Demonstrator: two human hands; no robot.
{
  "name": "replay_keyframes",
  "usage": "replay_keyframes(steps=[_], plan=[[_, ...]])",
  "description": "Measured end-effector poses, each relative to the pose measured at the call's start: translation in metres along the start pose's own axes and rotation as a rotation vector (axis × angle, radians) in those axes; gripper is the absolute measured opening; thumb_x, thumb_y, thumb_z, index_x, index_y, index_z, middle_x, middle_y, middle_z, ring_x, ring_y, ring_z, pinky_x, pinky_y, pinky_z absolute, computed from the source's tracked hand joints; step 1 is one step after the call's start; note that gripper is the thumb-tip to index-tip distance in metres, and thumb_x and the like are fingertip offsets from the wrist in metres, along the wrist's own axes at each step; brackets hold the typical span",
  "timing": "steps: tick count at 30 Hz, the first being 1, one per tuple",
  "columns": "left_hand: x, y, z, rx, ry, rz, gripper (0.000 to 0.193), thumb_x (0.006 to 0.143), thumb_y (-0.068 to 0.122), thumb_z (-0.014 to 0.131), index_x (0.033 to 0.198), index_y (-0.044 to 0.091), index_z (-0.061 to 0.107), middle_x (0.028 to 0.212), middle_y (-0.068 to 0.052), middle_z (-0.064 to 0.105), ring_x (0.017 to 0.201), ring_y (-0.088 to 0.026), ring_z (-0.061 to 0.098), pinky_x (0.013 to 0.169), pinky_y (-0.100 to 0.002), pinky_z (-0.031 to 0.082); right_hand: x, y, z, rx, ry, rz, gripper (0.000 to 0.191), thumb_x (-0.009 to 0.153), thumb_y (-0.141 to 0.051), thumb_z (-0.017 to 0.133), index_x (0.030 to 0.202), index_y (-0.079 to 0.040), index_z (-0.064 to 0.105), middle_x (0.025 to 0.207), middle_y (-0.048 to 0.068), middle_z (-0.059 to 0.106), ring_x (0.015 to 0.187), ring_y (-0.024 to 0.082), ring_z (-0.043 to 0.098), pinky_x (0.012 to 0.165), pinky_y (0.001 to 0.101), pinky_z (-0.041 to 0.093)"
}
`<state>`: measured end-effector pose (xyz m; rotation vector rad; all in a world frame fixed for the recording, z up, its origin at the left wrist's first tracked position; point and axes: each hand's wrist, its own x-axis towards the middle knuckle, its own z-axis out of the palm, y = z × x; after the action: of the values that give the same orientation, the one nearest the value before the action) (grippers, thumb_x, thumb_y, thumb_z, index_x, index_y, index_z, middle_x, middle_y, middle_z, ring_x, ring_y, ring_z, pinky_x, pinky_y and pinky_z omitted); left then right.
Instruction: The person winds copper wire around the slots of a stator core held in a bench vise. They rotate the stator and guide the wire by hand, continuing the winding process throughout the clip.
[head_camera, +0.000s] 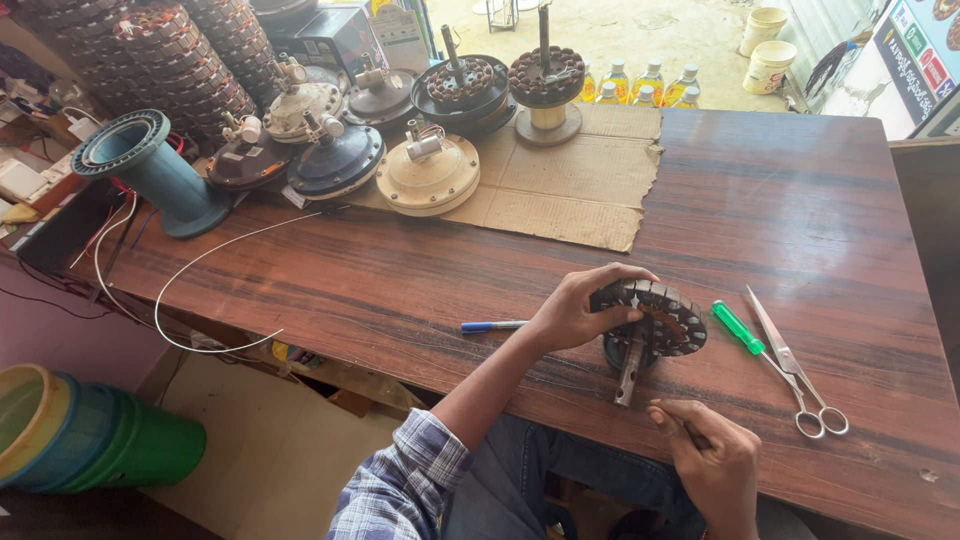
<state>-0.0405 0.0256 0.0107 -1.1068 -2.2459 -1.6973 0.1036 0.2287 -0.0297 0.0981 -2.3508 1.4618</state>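
My left hand (575, 308) grips a round dark fan-motor stator (660, 318) by its upper left rim and tilts it on the wooden table (780, 210). The stator's metal shaft (628, 372) points down toward me. Near the table's front edge my right hand (712, 452) has its fingers pinched on something thin, perhaps a wire, just below the shaft's end. A blue pen (492, 325) lies left of my left wrist. To the right of the stator lie a green-handled screwdriver (738, 327) and steel scissors (797, 371).
A cardboard sheet (575, 185) at the back carries several fan-motor housings (430, 172) and wound stators (546, 72). A blue-green spool (150, 170) stands back left, with a white wire (175, 290) looping over the table's edge. Stacked green tubs (90, 440) sit on the floor at left.
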Motion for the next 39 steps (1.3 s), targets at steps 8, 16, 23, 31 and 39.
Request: replay_keyframes(steps=[8,16,23,31,39], plan=[[-0.002,-0.001,0.001,0.016,0.000,0.027,0.047,0.092,0.024,0.077,0.136,0.012,0.063,0.124,-0.008,0.074,0.114,-0.021,0.073,0.098,-0.037,0.062,0.000,0.004,0.000,0.041,-0.032,-0.038,0.013,0.083,-0.003,0.076,0.096,-0.001,0.078,0.083,0.007,0.081,0.070,0.008,0.076,0.058,0.0223,0.056],[-0.002,0.000,0.001,0.016,0.004,0.027,0.047,0.093,0.025,0.076,0.136,0.012,0.062,0.122,-0.008,0.075,0.113,-0.021,0.074,0.097,-0.037,0.062,0.000,0.002,-0.001,0.016,-0.032,-0.063,0.012,0.082,-0.003,0.077,0.093,-0.002,0.079,0.084,0.007,0.080,0.068,0.009,0.075,0.056,0.0238,0.055],[-0.002,0.003,0.000,0.029,0.015,0.047,0.045,0.093,0.019,0.076,0.136,0.012,0.062,0.121,-0.009,0.075,0.113,-0.022,0.074,0.097,-0.037,0.061,0.000,-0.005,-0.002,0.001,-0.067,-0.102,0.012,0.080,-0.005,0.078,0.092,-0.003,0.079,0.079,0.006,0.079,0.062,0.008,0.072,0.054,0.0243,0.053],[-0.006,0.010,-0.001,0.071,-0.022,0.088,0.044,0.093,0.019,0.077,0.133,0.013,0.063,0.118,-0.009,0.075,0.111,-0.024,0.074,0.095,-0.038,0.060,0.001,-0.002,-0.005,0.013,-0.216,-0.025,0.012,0.080,-0.004,0.076,0.091,-0.003,0.079,0.073,0.006,0.079,0.063,0.009,0.074,0.055,0.0259,0.054],[-0.009,0.026,-0.001,0.067,-0.016,0.090,0.042,0.093,0.018,0.075,0.132,0.012,0.062,0.117,-0.010,0.075,0.110,-0.025,0.075,0.095,-0.039,0.059,0.003,-0.005,-0.008,-0.033,-0.247,0.006,0.013,0.081,-0.007,0.074,0.094,-0.005,0.078,0.071,0.006,0.078,0.058,0.010,0.071,0.053,0.0292,0.051]])
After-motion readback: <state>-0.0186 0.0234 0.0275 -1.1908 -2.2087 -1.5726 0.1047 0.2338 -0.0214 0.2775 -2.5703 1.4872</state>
